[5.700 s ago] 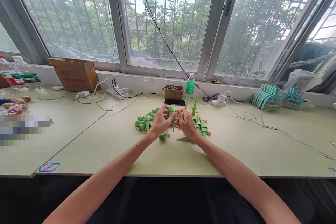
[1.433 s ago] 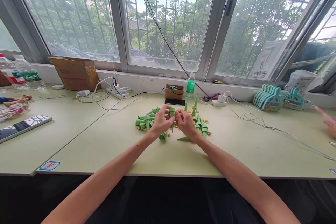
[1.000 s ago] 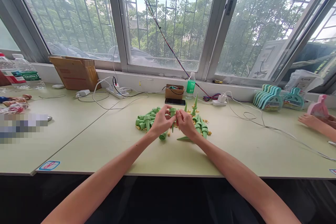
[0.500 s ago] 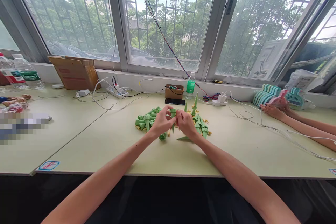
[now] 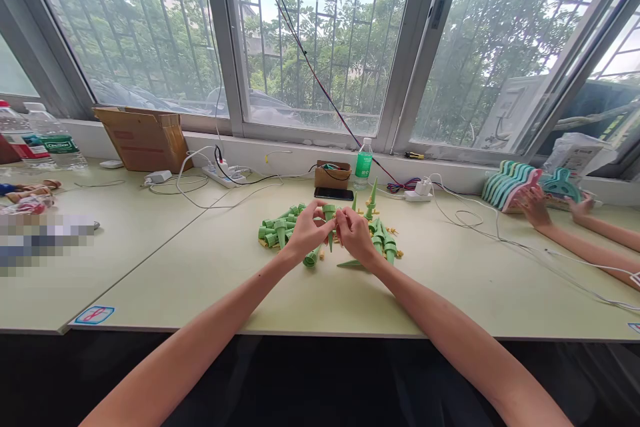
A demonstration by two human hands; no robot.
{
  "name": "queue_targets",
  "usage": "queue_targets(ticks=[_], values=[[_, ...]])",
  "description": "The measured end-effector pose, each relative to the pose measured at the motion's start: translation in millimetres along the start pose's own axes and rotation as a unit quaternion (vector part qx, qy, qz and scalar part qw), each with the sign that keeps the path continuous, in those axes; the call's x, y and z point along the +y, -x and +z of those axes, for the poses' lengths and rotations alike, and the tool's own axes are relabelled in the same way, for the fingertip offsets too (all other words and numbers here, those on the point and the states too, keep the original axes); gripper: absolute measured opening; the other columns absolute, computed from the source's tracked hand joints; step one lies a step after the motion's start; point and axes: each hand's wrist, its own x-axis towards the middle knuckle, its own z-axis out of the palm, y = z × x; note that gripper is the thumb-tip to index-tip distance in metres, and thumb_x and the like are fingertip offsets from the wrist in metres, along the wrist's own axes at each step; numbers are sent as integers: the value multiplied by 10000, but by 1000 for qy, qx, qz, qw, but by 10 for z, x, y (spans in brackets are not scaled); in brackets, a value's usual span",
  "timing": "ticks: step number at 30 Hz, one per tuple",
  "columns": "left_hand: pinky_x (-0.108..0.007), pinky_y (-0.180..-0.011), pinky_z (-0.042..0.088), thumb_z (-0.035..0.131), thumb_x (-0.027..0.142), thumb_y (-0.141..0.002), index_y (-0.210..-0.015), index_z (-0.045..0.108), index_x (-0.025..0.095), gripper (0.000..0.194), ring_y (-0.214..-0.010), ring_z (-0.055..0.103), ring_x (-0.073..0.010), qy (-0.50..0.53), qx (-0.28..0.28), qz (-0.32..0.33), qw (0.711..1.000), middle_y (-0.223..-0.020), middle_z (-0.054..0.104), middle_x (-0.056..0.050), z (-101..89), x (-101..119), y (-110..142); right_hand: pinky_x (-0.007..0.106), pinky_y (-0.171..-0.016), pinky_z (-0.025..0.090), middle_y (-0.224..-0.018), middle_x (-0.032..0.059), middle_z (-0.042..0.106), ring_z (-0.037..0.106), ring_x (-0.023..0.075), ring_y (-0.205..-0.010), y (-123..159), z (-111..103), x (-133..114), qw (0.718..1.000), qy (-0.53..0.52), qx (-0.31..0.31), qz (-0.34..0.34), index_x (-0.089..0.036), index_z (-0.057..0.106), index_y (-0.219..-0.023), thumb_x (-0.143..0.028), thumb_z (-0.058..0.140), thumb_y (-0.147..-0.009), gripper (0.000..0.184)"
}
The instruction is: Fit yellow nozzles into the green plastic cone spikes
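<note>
One left hand (image 5: 309,233) and one right hand (image 5: 354,233) make two for the person; the co-worker's hands (image 5: 536,207) add two. Between the first pair is one green plastic spike (image 5: 329,212). Two upright spikes (image 5: 373,199) stand behind; the heaped spikes (image 5: 280,232) and small yellow pieces (image 5: 394,232) overlap too much to count. Bottles: three, two large bottles (image 5: 56,141) and one small bottle (image 5: 364,163). Cardboard boxes (image 5: 143,143): two. Black phone (image 5: 333,194): one. Power strips (image 5: 419,196): two. One pink handled piece (image 5: 514,197) shows beside two groups of teal handled pieces (image 5: 504,181).
</note>
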Motion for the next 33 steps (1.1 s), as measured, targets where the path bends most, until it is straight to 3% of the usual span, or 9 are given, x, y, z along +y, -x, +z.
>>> queue_targets(ticks=[12,20,30,33], values=[[-174,-370,403,668,360,-733,-983,494,210,340,-480,546,-81,-95,-4,54,994,-774,525,18,-28,-54,0,235,-477,333,-390,-19,442,437,103,-387,-21,19,59,999,-24,-17,18,-206,379,-510,-573,253,-966,599],[-203,-388,444,666,381,-743,-966,477,208,340,-459,564,-94,-27,18,25,999,-749,542,23,-17,-60,-22,231,-460,297,-445,-57,460,417,108,-398,-17,11,31,1000,-11,3,8,-219,424,-723,-520,325,-968,400],[-197,-378,426,692,393,-722,-969,489,205,371,-467,567,-95,-55,8,30,998,-775,554,13,-35,-75,-14,243,-497,318,-407,-29,436,412,102,-405,-30,0,66,1000,-2,-2,10,-206,361,-543,-533,288,-972,544],[-200,-379,429,688,390,-727,-968,490,204,363,-443,548,-84,-46,9,32,998,-760,551,19,-28,-80,-17,243,-494,311,-425,-34,444,413,104,-408,-26,5,66,1000,2,7,6,-207,386,-580,-520,283,-977,515]])
